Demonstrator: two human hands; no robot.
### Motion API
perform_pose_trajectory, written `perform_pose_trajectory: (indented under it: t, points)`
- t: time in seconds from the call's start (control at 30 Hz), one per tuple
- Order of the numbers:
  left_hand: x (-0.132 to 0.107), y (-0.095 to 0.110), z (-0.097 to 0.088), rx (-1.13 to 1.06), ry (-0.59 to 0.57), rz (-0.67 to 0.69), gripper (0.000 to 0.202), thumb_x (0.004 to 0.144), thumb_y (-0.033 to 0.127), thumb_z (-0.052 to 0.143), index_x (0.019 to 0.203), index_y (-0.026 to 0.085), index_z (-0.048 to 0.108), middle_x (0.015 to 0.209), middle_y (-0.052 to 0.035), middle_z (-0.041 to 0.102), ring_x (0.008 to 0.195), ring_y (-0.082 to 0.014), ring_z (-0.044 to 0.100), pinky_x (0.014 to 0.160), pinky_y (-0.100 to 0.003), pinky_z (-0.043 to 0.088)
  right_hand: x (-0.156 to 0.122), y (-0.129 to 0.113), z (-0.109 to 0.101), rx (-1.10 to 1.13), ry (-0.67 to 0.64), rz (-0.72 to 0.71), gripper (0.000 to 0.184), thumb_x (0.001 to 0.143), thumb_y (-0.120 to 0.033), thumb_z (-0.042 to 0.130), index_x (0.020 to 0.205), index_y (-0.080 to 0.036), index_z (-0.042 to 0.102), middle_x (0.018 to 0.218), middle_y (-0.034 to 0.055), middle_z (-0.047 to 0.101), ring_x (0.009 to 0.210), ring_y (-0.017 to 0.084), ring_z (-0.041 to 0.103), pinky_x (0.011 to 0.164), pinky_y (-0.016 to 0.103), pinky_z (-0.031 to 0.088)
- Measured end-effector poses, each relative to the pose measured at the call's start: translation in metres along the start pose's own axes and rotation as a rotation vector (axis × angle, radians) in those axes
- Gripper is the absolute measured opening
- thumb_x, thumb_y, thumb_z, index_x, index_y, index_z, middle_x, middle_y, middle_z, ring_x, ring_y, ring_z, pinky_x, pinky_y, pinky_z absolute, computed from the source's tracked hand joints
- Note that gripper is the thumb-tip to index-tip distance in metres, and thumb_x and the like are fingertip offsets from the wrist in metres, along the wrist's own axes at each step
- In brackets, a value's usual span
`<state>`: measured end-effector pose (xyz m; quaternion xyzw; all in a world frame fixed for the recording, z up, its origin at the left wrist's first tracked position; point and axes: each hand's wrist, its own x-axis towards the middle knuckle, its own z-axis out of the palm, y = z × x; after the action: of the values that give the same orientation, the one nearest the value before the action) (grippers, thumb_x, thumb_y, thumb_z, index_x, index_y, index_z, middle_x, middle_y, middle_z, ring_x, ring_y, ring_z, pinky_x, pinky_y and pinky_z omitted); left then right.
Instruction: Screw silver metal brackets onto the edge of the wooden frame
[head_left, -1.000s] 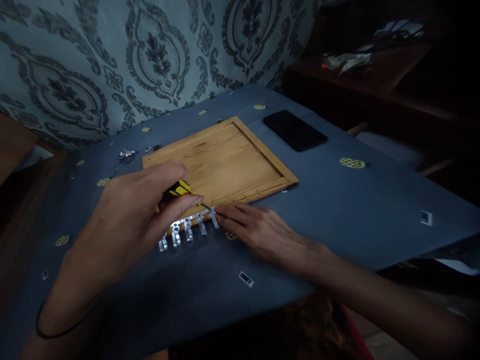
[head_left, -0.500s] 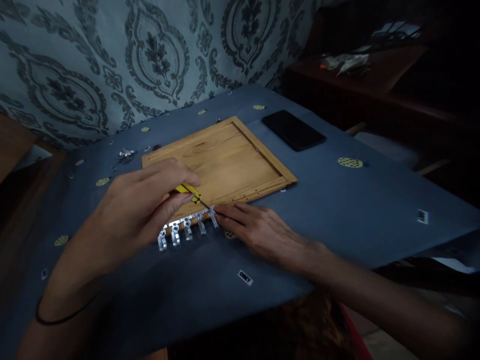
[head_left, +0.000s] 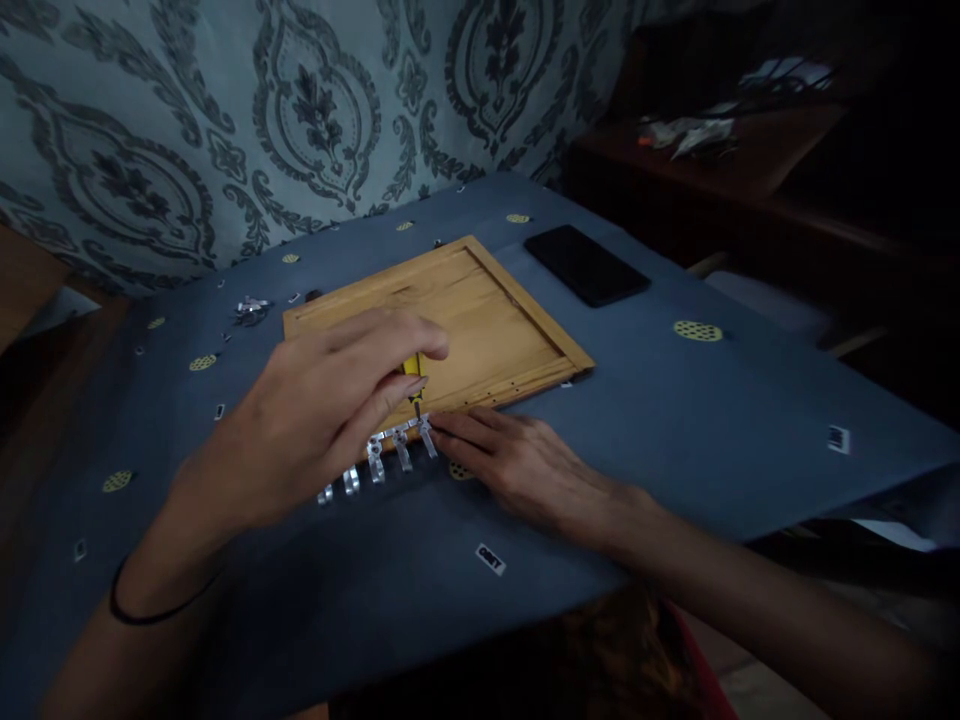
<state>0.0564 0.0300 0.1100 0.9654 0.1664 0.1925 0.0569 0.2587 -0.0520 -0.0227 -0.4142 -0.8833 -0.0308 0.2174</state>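
My left hand (head_left: 315,400) is closed round the yellow handle of a screwdriver (head_left: 412,378), which stands nearly upright. Its tip meets the rightmost of several silver metal hooks (head_left: 377,462) along the near edge of a wooden board (head_left: 457,320). Pressed together, the fingertips of my right hand (head_left: 525,465) hold that end hook (head_left: 427,438) against the board from the right. Part of the hook row on the left is hidden behind my left hand. Small dark holes dot the board's near edge to the right of the hooks.
A black phone (head_left: 586,264) lies right of the board on the blue patterned tablecloth (head_left: 720,420). Small shiny metal pieces (head_left: 252,310) lie to the left. A patterned curtain or wall (head_left: 315,110) rises behind, and dark furniture (head_left: 750,170) stands at the far right.
My left hand has moved right and tipped the screwdriver from a leftward slant to nearly upright, its tip still at the end hook. The right hand has stayed in place.
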Motion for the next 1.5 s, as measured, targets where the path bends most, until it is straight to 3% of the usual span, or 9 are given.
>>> perform_pose_trajectory:
  t: [0.17,0.33,0.53,0.7,0.87,1.13,1.3,1.4,1.5]
  points:
    - [0.008,-0.003,-0.002,0.008,-0.022,-0.016,0.021,0.101,0.017,0.047,0.112,0.02,0.065,0.109,-0.0022,0.075,0.092,-0.0177,0.072,0.086,-0.028,0.056,0.001,0.001,0.0,-0.003,-0.007,-0.004,0.052,0.079,0.008,0.05,0.126,-0.009,0.065,0.133,0.0157,0.071,0.105,0.028,0.071,0.075,0.039,0.064]
    - [0.01,-0.01,-0.004,0.018,0.023,-0.131,0.012,0.099,0.032,0.057,0.099,0.025,0.066,0.077,0.0036,0.07,0.064,-0.0162,0.066,0.063,-0.029,0.05,0.001,-0.001,0.0,-0.05,0.018,-0.004,0.051,0.081,0.007,0.051,0.126,-0.011,0.066,0.132,0.0127,0.073,0.107,0.026,0.071,0.076,0.035,0.063]
    - [0.011,-0.009,0.002,-0.014,0.112,-0.26,0.025,0.096,0.05,0.062,0.087,0.027,0.063,0.063,0.0063,0.065,0.054,-0.0157,0.062,0.056,-0.031,0.047,-0.001,0.0,0.003,-0.061,0.026,-0.001,0.053,0.082,0.005,0.052,0.131,-0.011,0.065,0.133,0.0124,0.073,0.112,0.027,0.071,0.078,0.036,0.063]
    - [0.012,-0.006,0.003,0.037,0.11,-0.291,0.022,0.093,0.047,0.068,0.086,0.027,0.062,0.062,0.0065,0.063,0.053,-0.0157,0.061,0.054,-0.031,0.046,-0.001,-0.001,0.003,-0.062,0.029,-0.005,0.048,0.084,0.004,0.053,0.128,-0.011,0.066,0.133,0.013,0.073,0.112,0.026,0.071,0.081,0.036,0.063]
    - [0.014,-0.008,-0.001,0.033,0.022,-0.201,0.014,0.096,0.038,0.062,0.091,0.026,0.064,0.065,0.004,0.062,0.055,-0.0174,0.062,0.054,-0.031,0.045,0.001,-0.001,0.001,-0.071,0.017,0.0,0.05,0.083,0.005,0.05,0.127,-0.011,0.066,0.133,0.0125,0.072,0.111,0.024,0.071,0.081,0.034,0.063]
    - [0.016,-0.004,-0.005,-0.052,-0.058,-0.122,0.015,0.097,0.029,0.054,0.105,0.027,0.066,0.089,-0.0001,0.07,0.075,-0.0205,0.067,0.074,-0.032,0.051,0.001,-0.001,-0.002,-0.003,-0.015,0.012,0.047,0.082,0.005,0.053,0.125,-0.011,0.066,0.134,0.015,0.071,0.11,0.026,0.07,0.08,0.036,0.062]
    - [0.016,-0.001,-0.003,-0.062,-0.093,-0.118,0.015,0.097,0.031,0.053,0.101,0.027,0.066,0.092,-0.0004,0.072,0.077,-0.021,0.068,0.074,-0.033,0.052,0.002,-0.002,-0.002,-0.025,-0.021,0.016,0.043,0.083,0.004,0.056,0.122,-0.011,0.067,0.132,0.0146,0.072,0.101,0.025,0.071,0.073,0.035,0.063]
    - [0.013,0.002,-0.005,0.003,-0.06,-0.09,0.016,0.1,0.031,0.051,0.106,0.026,0.065,0.093,-0.0002,0.072,0.073,-0.019,0.068,0.07,-0.031,0.051,0.003,-0.002,-0.002,-0.042,-0.009,0.011,0.043,0.083,0.004,0.055,0.121,-0.011,0.068,0.13,0.0134,0.073,0.102,0.026,0.071,0.073,0.035,0.063]
    - [0.007,0.008,-0.011,0.08,0.043,-0.143,0.016,0.101,0.03,0.053,0.111,0.024,0.064,0.098,-0.0007,0.073,0.071,-0.0166,0.068,0.063,-0.03,0.047,0.003,-0.002,-0.003,-0.04,-0.02,0.013,0.044,0.084,0.005,0.052,0.122,-0.011,0.067,0.131,0.0128,0.073,0.105,0.025,0.071,0.075,0.035,0.063]
